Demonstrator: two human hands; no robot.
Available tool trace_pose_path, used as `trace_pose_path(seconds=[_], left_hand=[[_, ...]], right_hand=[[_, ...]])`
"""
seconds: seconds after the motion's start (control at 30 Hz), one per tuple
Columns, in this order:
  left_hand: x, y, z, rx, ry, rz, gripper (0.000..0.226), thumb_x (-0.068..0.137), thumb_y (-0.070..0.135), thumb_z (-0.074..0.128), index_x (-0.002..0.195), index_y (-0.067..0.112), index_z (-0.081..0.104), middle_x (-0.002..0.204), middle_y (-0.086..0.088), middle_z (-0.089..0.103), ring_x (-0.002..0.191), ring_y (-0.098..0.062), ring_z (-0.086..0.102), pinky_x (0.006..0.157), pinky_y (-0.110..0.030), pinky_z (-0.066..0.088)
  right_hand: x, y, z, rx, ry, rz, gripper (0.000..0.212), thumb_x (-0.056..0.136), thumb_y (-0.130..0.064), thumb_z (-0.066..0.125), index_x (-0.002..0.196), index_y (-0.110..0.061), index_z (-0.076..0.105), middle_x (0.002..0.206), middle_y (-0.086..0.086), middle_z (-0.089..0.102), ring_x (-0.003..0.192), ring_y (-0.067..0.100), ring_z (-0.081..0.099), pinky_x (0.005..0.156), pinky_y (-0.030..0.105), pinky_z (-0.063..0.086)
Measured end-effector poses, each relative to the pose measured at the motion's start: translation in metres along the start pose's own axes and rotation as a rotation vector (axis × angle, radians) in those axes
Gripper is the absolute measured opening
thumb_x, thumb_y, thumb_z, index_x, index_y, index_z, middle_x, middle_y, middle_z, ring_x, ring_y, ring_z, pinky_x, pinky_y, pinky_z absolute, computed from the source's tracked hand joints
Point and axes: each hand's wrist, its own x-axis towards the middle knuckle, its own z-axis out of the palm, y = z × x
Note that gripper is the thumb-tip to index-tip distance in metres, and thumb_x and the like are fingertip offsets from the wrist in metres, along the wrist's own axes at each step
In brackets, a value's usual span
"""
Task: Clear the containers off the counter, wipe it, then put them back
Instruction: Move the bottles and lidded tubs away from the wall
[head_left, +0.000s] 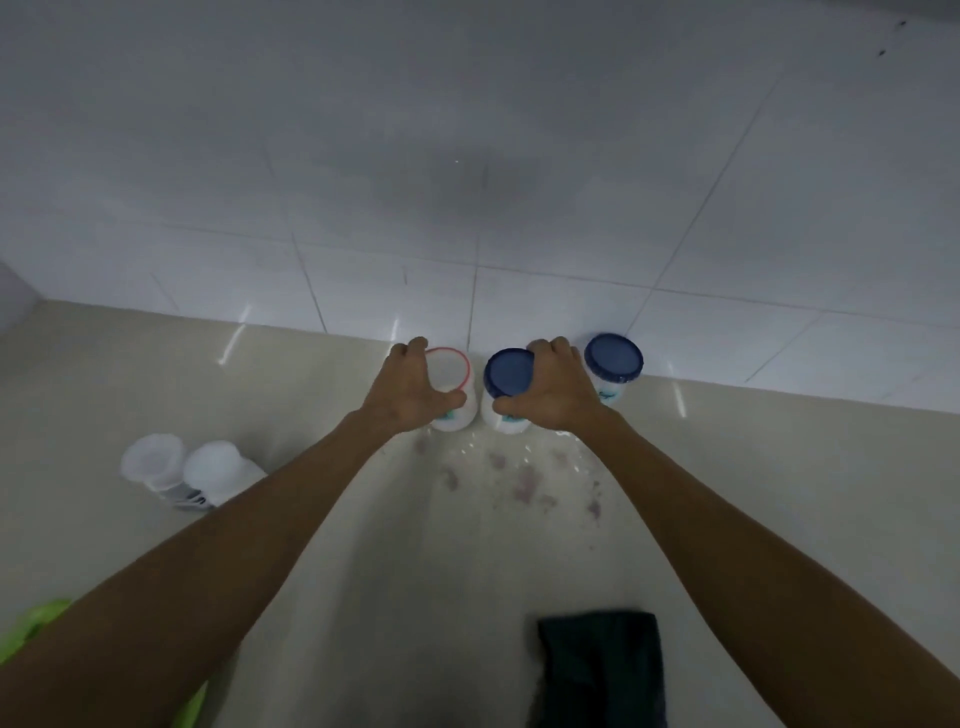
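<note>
Near the middle of the frame, three round white plastic containers stand in a row at the back edge of the pale cream tabletop (322, 395), against the white tiled wall (467, 156). The left hand (410, 389) holds the white container with a red-rimmed clear lid (448, 371). Its grip is wrapped round the rim, with the fingers at the far side and the thumb on the near side. Just to the right, the right hand (556, 389) has its grip curled the same way round the white container with a dark blue lid (506, 371). The two held containers stand just beside each other. A second blue-lidded white container (613, 358) stands untouched at the right end of the row, partly behind the right hand.

In front of the row the tabletop bears pinkish stains and wet specks (524, 483). At the left of the frame two translucent white tubs (153, 460) sit side by side. A dark folded cloth (602, 670) lies at the lower right, and a bright green object (31, 623) shows at the lower left corner, too cut off to identify.
</note>
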Motion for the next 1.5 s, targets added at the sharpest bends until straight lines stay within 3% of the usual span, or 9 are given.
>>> trace_pose_path(seconds=[0.23,0.4,0.67,0.93,1.2,1.33,1.5], left_hand=[[-0.084,-0.047,-0.035,0.033,-0.038,0.013,0.089,0.064,0.039,0.084,0.138,0.014,0.042,0.129,-0.009,0.046,0.114,-0.024,0.051,0.089,-0.027,0.040],[-0.140,-0.081,-0.050,0.053,-0.043,-0.013,0.094,0.063,0.041,0.083,0.141,0.014,0.039,0.135,-0.009,0.045,0.119,-0.025,0.050,0.098,-0.033,0.043],[-0.213,-0.135,-0.081,-0.018,0.073,-0.045,0.086,0.064,0.031,0.084,0.136,0.013,0.041,0.129,-0.008,0.050,0.121,-0.025,0.047,0.090,-0.026,0.038],[-0.229,-0.169,-0.118,-0.036,0.141,-0.075,0.095,0.062,0.031,0.083,0.143,0.015,0.036,0.139,-0.009,0.044,0.127,-0.026,0.044,0.098,-0.029,0.038],[-0.231,-0.201,-0.134,-0.050,0.156,-0.062,0.086,0.061,0.023,0.083,0.137,0.015,0.043,0.131,-0.005,0.050,0.122,-0.019,0.044,0.090,-0.020,0.033],[-0.232,-0.216,-0.140,-0.041,0.168,-0.029,0.068,0.060,0.019,0.081,0.123,0.019,0.053,0.120,0.001,0.057,0.122,-0.020,0.044,0.087,-0.022,0.035],[-0.230,-0.235,-0.148,-0.025,0.160,-0.038,0.070,0.063,0.015,0.081,0.126,0.014,0.052,0.125,-0.006,0.056,0.127,-0.022,0.041,0.091,-0.024,0.035]], right_hand=[[-0.060,-0.048,0.026,0.042,-0.097,-0.059,0.086,0.058,-0.051,0.083,0.128,-0.015,0.047,0.120,0.004,0.043,0.113,0.023,0.044,0.089,0.041,0.049],[-0.097,-0.083,0.055,0.040,-0.161,-0.090,0.089,0.056,-0.047,0.086,0.130,-0.016,0.046,0.122,0.003,0.043,0.113,0.021,0.044,0.087,0.038,0.050],[-0.139,-0.149,0.093,0.105,-0.197,-0.128,0.091,0.054,-0.043,0.087,0.130,-0.016,0.045,0.121,0.003,0.039,0.112,0.023,0.045,0.087,0.040,0.053],[-0.155,-0.204,0.113,0.143,-0.110,-0.129,0.093,0.059,-0.044,0.087,0.134,-0.016,0.041,0.128,0.005,0.036,0.118,0.024,0.042,0.090,0.040,0.052],[-0.160,-0.233,0.142,0.179,-0.114,-0.111,0.092,0.058,-0.045,0.087,0.133,-0.017,0.042,0.129,0.004,0.038,0.118,0.025,0.044,0.090,0.042,0.052],[-0.163,-0.244,0.159,0.214,-0.123,-0.108,0.093,0.058,-0.045,0.086,0.135,-0.020,0.040,0.129,0.003,0.039,0.118,0.026,0.045,0.091,0.042,0.051],[-0.167,-0.260,0.178,0.260,-0.127,-0.110,0.093,0.062,-0.043,0.086,0.139,-0.025,0.036,0.132,0.004,0.038,0.122,0.026,0.043,0.094,0.042,0.050]])
